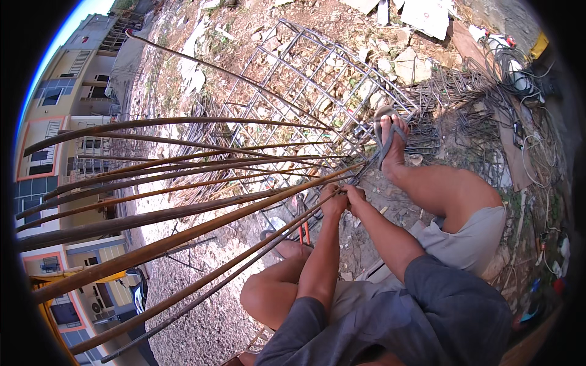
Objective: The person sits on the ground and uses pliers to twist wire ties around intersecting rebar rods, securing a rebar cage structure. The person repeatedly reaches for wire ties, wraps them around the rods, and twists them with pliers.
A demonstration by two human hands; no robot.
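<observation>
My left hand [333,200] is closed around the near ends of two thin rusty steel rods [206,283]. Right beside it, my right hand [355,199] is curled at the same rod ends; its fingers are partly hidden. Pincers with red handles [304,232] are by my left foot, just left of my left forearm. Beyond my hands, several thicker rusty reinforcing bars [192,201] slant away to the left, over a tied rebar cage [316,68].
My sandalled right foot [391,137] is beside the cage. Bent steel stirrups [425,132] lie in a heap to the right, near coiled cable [512,68] and a wooden board [512,146]. Gravel [197,311] covers the left ground; houses [50,128] stand beyond.
</observation>
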